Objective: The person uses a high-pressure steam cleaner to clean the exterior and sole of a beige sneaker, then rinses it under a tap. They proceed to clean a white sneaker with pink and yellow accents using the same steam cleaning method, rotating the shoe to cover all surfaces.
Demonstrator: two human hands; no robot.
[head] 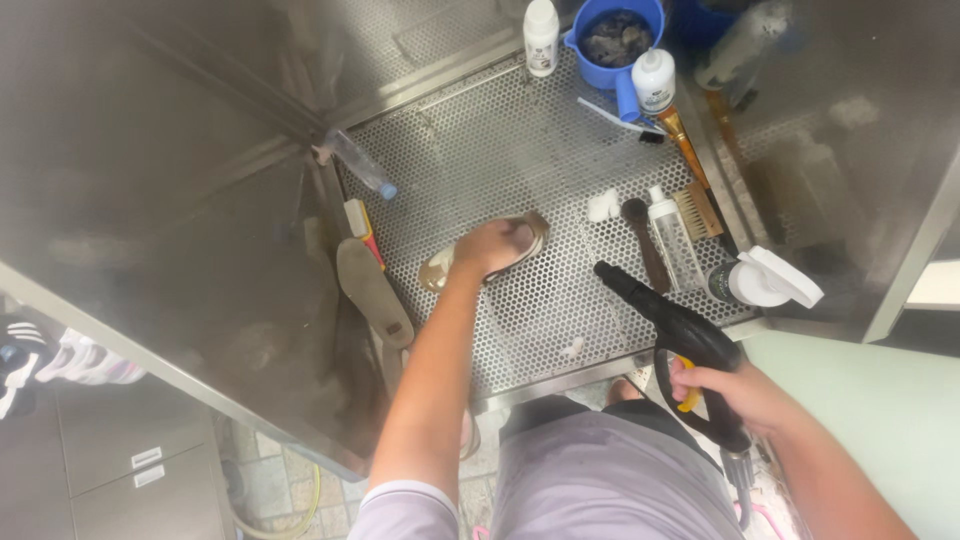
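My left hand [490, 246] grips a beige flat shoe [437, 271] and presses it onto the perforated metal floor [480, 160] of a steel wash cabinet. My right hand [735, 392] is closed around the handle of a black spray gun [672, 320] with a yellow trigger. The gun's nozzle points up and left toward the shoe, stopping well short of it. A shoe insole [372, 291] leans against the cabinet's left wall, just left of the shoe.
On the perforated floor lie a blue jug [612, 40], two white bottles [541, 36], brushes [645, 240], a clear bottle [672, 238], a white trigger sprayer [765, 281] and white sponge bits [602, 205]. Steel walls [180, 150] close both sides. Sneakers [40, 355] stand outside at left.
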